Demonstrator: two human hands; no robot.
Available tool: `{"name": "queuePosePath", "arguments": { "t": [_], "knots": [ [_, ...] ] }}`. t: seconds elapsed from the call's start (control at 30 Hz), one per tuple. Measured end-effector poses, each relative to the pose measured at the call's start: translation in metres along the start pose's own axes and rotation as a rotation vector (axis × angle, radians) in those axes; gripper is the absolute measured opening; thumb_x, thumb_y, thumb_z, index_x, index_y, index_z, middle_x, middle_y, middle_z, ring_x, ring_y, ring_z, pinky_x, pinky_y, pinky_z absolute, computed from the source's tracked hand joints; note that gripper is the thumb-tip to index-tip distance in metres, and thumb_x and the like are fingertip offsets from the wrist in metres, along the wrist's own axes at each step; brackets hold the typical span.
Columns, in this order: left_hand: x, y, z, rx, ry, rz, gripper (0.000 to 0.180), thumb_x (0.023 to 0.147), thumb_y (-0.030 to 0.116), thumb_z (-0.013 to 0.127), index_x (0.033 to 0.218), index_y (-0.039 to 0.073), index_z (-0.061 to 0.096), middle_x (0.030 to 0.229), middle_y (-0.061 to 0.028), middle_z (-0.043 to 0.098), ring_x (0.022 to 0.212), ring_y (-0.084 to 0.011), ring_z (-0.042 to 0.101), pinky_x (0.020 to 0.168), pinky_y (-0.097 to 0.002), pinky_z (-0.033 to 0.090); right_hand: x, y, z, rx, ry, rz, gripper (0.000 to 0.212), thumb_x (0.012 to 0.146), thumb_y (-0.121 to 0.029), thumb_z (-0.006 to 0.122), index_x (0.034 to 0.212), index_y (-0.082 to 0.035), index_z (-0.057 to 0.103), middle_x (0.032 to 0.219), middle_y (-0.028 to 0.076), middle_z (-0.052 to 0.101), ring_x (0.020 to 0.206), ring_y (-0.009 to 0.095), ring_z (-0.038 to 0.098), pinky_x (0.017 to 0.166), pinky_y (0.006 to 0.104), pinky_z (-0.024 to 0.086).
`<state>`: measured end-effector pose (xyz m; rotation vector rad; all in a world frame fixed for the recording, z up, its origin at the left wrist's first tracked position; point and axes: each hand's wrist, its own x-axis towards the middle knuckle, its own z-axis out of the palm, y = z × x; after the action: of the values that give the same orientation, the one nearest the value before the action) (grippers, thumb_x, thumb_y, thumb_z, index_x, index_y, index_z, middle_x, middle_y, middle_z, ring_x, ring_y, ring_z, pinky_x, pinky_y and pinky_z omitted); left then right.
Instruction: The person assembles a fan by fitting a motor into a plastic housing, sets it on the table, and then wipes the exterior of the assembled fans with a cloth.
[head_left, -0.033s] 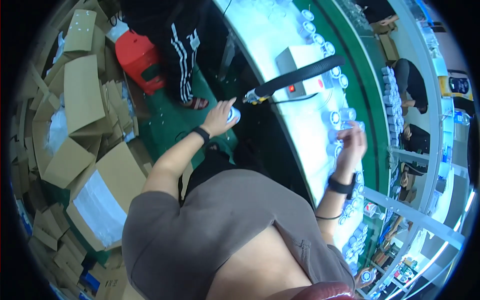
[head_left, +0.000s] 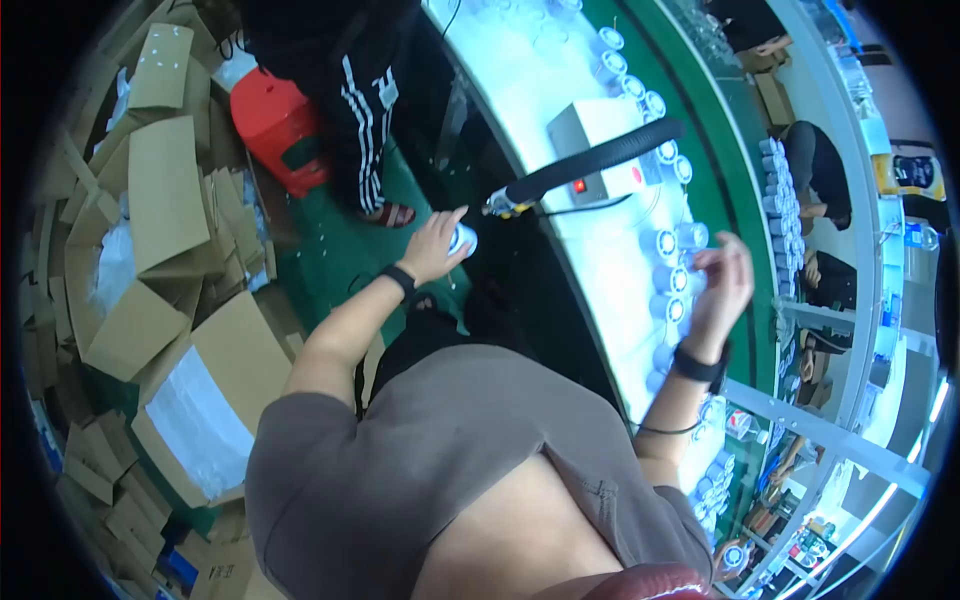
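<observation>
My left hand (head_left: 432, 248) is wrapped round a small cylindrical container (head_left: 463, 240), bluish-white with a ringed round end, held off the table beside a black hose's metal nozzle (head_left: 500, 205). Over the far part of the white worktable (head_left: 610, 320), my right hand (head_left: 724, 285) is raised with its fingers loosely bent and apart; nothing shows in it. Nearest to it stand several similar translucent containers (head_left: 668, 280), lined up along the tabletop. Part of that row is hidden behind my right hand and forearm.
A grey box (head_left: 600, 150) with red buttons stands on the table, the ribbed hose (head_left: 600, 160) arching across it. Behind runs a green conveyor strip (head_left: 715, 130). On the left are cardboard boxes (head_left: 170, 200), a red stool (head_left: 275, 125) and a person's striped trouser leg (head_left: 365, 130).
My right hand has moved a little to the right, away from the containers, uncovering more of them. The left hand and its container have shifted slightly left and down.
</observation>
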<state>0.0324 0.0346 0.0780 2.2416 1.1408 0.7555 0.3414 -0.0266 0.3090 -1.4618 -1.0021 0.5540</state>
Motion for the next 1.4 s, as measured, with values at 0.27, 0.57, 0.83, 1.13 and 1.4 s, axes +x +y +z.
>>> {"name": "queuePosePath", "arguments": {
  "t": [0.27,0.57,0.83,1.13,1.4],
  "knots": [
    [-0.037,-0.016,-0.007,-1.298,0.432,-1.101,0.029,0.080,0.031,0.048,0.095,0.007,0.050,0.085,-0.0071,0.055,0.080,-0.0188,0.054,0.061,-0.0308,0.045,0.214,-0.012,0.084,-0.856,-0.717,-0.408,0.031,0.078,-0.024,0.055,0.102,-0.004,0.053,0.064,0.006,0.056,0.058,0.014,0.053,0.054,0.0242,0.041],
    [-0.071,0.041,-0.008,-1.281,0.760,-1.299,0.032,0.077,0.040,0.049,0.098,0.015,0.048,0.093,-0.0038,0.053,0.084,-0.0189,0.052,0.065,-0.0338,0.043,0.309,0.142,0.251,-1.318,-0.885,-0.705,0.058,0.071,-0.044,0.058,0.108,-0.001,0.047,0.082,0.018,0.056,0.079,0.029,0.057,0.064,0.0386,0.045],
    [-0.083,0.052,-0.008,-1.564,0.813,-1.287,0.031,0.081,0.036,0.041,0.100,0.012,0.047,0.099,-0.0055,0.051,0.087,-0.0196,0.050,0.063,-0.0316,0.043,0.309,0.149,0.237,-1.007,-0.908,-0.682,0.053,0.070,-0.040,0.059,0.103,0.000,0.046,0.097,0.023,0.051,0.081,0.031,0.056,0.067,0.0392,0.046],
    [-0.064,0.039,-0.033,-1.843,0.646,-0.832,0.035,0.087,0.035,0.037,0.111,0.012,0.047,0.103,-0.0046,0.053,0.088,-0.0194,0.051,0.063,-0.0277,0.043,0.110,-0.047,0.075,1.023,-1.508,-0.003,0.074,0.064,-0.056,0.051,0.109,0.002,0.041,0.076,0.019,0.054,0.057,0.024,0.053,0.050,0.0278,0.044],
    [-0.122,0.054,-0.058,-1.728,0.569,-0.978,0.043,0.086,0.047,0.030,0.106,0.012,0.045,0.095,-0.0062,0.055,0.079,-0.0190,0.053,0.057,-0.0291,0.042,-0.107,0.151,0.103,1.019,-0.651,1.480,0.045,0.082,-0.043,0.029,0.095,-0.005,0.048,0.069,0.013,0.051,0.056,0.019,0.047,0.051,0.0288,0.039]
  ]
}}
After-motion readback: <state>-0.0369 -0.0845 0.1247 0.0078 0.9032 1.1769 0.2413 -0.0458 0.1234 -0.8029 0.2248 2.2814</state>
